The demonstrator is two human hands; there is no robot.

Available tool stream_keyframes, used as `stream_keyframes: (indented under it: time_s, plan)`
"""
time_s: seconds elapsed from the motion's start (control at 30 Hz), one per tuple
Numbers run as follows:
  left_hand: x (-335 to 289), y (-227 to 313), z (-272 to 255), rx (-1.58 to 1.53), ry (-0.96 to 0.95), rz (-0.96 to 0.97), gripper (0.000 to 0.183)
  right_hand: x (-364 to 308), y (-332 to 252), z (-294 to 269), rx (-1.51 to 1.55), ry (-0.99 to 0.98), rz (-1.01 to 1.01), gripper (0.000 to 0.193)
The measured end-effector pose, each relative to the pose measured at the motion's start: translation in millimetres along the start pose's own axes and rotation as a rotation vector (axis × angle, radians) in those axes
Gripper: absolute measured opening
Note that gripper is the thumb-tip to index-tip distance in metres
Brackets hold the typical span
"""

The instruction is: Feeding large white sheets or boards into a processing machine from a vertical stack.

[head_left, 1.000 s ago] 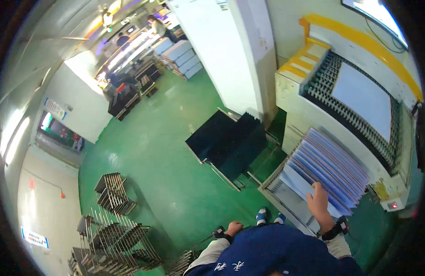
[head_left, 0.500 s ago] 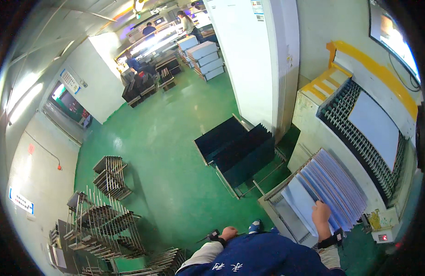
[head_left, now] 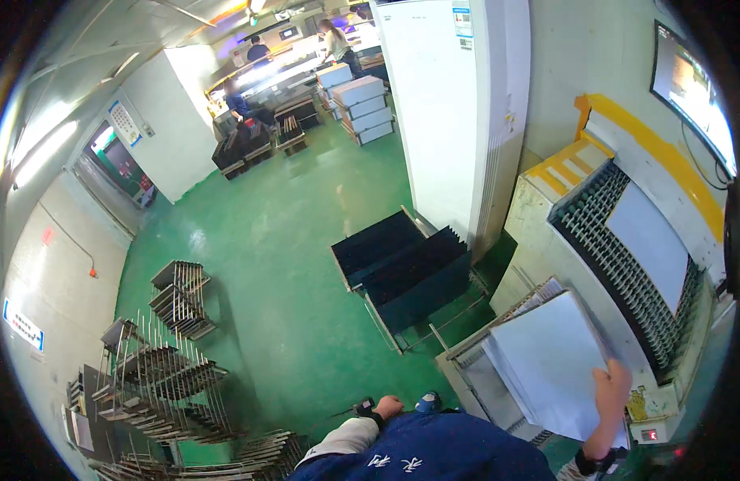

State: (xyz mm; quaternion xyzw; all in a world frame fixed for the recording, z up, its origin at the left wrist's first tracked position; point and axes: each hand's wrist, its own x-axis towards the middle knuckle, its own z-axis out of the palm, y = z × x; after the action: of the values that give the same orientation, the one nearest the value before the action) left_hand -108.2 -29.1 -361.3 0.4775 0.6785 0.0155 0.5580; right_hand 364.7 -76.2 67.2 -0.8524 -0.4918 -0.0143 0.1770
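Note:
At the lower right, my right hand (head_left: 612,394) is closed on the outer edge of a large white panel (head_left: 550,361). This panel lies tilted over the rack (head_left: 458,385), and its broad face hides most of the other thin panels standing there. A few edges of those panels (head_left: 538,297) show at the far end. My left hand (head_left: 388,406) rests low beside my blue-clad body, away from the rack. Its fingers are too small and partly hidden to read.
Right of the rack stands a roller conveyor machine (head_left: 618,248) with another white sheet (head_left: 650,240) on its rollers. Black slotted racks (head_left: 410,272) sit ahead on the green floor. Metal-rod racks (head_left: 161,377) stand left. A white cabinet (head_left: 434,104) rises beyond; people work far back.
My right hand has moved right and slightly down, and the white panel now leans broadly over the fanned panels. The left hand stays low by my body. The view has shifted slightly.

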Motion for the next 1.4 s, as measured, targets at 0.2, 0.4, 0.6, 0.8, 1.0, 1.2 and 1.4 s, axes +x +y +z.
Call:
stream_keyframes:
  time_s: [0.2, 0.4, 0.6, 0.8, 1.0, 1.2, 1.4]
  plan:
    - [14, 3, 1, 0.162, -0.011, 0.036, 0.023, 2, 51, -23, 0.98, 0.121, 0.303, 0.03]
    - [3, 37, -2, 0.21, -0.033, 0.095, 0.027, -5, 129, 21, 1.65, 0.434, 0.668, 0.032]
    - [1, 44, -6, 0.208, -0.062, 0.098, 0.029, -13, 178, 88, 1.763, 0.337, 0.369, 0.034]
    - [1, 51, -6, 0.295, -0.085, 0.237, 0.024, -1, 145, 96, 2.15, 0.493, 0.721, 0.014]
    - [25, 19, -1, 0.214, -0.011, 0.098, 0.021, 5, 140, 105, 2.262, 0.438, 0.867, 0.011]
    - [0, 43, -6, 0.196, -0.024, 0.118, 0.022, 18, 123, 123, 2.256, 0.219, 0.871, 0.017]
    - [4, 40, -7, 0.228, -0.047, 0.17, 0.023, 34, 107, 127, 2.131, -0.134, 0.927, 0.023]
